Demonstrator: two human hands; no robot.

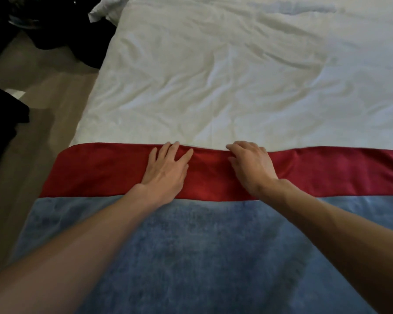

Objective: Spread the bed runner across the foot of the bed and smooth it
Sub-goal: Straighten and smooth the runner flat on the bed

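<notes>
The bed runner lies across the foot of the bed, with a red band (100,168) on its far side and a blue fuzzy part (191,257) nearer me. It reaches the left edge of the bed and runs off the frame on the right. My left hand (167,172) rests flat on the red band, fingers spread and pointing toward its far edge. My right hand (251,165) lies on the red band just to the right, fingers slightly curled at the far edge; whether they pinch the cloth is unclear. A small ripple in the red band sits between my hands.
A wrinkled white duvet (236,75) covers the bed beyond the runner. A white pillow corner (100,12) shows at the top left. Beige floor (43,87) runs along the bed's left side, with dark items (0,114) on it.
</notes>
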